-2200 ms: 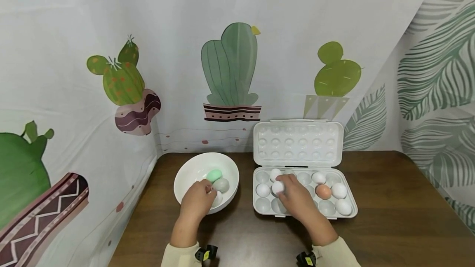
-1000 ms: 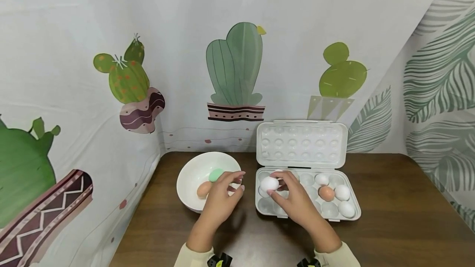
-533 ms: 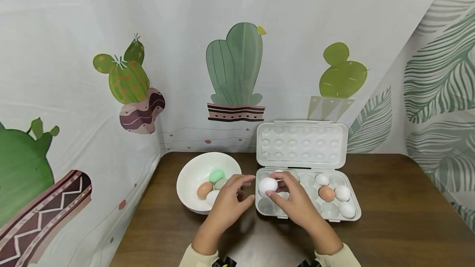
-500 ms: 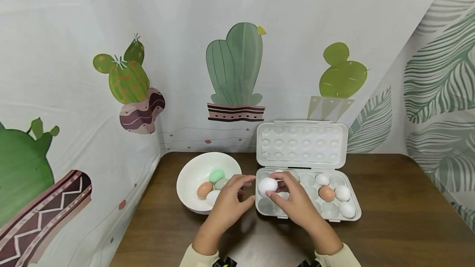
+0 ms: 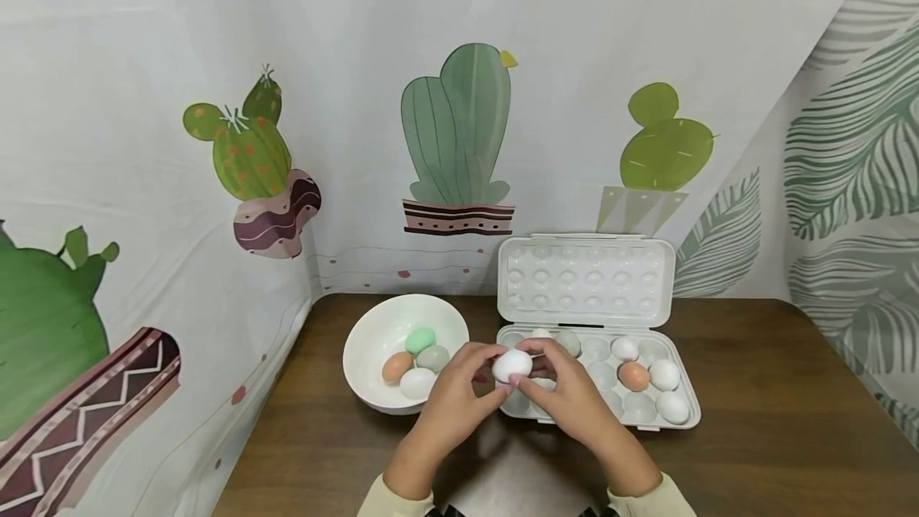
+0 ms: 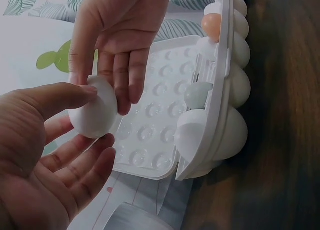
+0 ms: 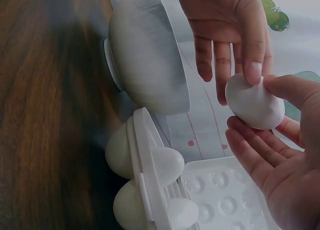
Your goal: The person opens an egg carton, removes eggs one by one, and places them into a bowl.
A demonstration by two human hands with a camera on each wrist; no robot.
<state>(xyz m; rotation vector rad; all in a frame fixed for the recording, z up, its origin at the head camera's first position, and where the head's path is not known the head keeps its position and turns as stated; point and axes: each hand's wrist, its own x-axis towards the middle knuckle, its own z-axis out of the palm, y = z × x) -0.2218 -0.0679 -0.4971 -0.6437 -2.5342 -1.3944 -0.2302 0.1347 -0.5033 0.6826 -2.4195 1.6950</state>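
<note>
Between my two hands is a white egg, held up over the left end of an open egg carton. My right hand grips it from the right with curled fingers and thumb. From the left, the thumb and fingertips of my left hand close on the same egg. In the left wrist view, the left thumb lies across the egg with the fingers beneath. The right wrist view has both thumbs on the egg. Part of the carton's left end is hidden behind the hands.
A white bowl left of the carton contains a green egg, a greyish egg, an orange egg and a white one. Several white eggs and an orange egg sit in the carton. Its raised lid leans near the wall cloth.
My left hand has come out of the bowl and moved right, onto the egg in my right hand. The right hand has brought that egg slightly left.
</note>
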